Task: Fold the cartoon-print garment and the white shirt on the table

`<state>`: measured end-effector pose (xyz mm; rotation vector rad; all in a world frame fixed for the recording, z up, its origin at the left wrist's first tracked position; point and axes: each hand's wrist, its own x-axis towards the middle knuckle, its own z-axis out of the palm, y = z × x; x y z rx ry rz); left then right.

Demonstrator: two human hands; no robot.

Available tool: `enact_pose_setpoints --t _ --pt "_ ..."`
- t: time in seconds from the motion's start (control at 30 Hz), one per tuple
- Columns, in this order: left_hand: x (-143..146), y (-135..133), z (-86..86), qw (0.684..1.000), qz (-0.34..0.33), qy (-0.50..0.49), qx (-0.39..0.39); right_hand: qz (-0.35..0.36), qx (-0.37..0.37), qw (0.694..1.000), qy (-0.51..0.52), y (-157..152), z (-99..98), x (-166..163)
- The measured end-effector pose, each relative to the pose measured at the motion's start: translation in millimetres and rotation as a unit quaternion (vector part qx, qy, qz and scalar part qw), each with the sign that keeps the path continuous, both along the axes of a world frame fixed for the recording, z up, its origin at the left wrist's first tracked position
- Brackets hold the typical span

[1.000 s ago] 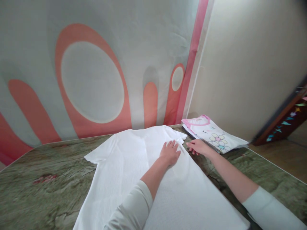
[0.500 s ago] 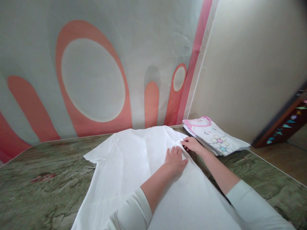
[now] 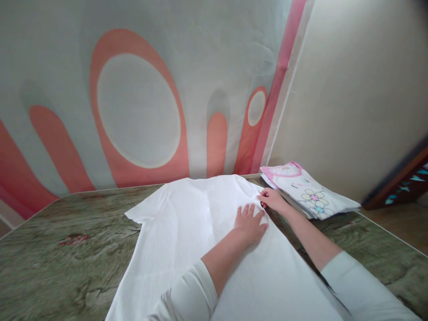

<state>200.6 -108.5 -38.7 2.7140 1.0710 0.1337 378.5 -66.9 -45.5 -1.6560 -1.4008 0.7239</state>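
On the table (image 3: 47, 267) our shirt (image 3: 187, 240) lies spread flat; a clothes stack (image 3: 309, 192) sits beside its right sleeve (image 3: 251, 188); our left hand (image 3: 250, 227) lies open on the shirt, gripping nothing; our right hand (image 3: 272, 199), fingers together, pinches that sleeve's edge.

White short-sleeved shirt (image 3: 187, 236) lying spread out
Its neckline (image 3: 211, 179) is facing twelve o'clock, one sleeve (image 3: 147, 208) is pointing toward ten, and the body (image 3: 160, 272) (faintly creased) is widening toward six.
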Motion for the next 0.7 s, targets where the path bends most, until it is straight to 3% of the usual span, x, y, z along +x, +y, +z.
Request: enact_pose_setpoints --t 0.43,0.7 --pt "-1 0 1.4 1.000 -0.005 0.001 -0.004 0.016 -0.015 0.994 -0.105 11 2.2 9" --pt "0 2 -5.0 1.000 -0.007 -0.002 0.021 0.002 -0.071 0.980 -0.183 -14 3.4 21"
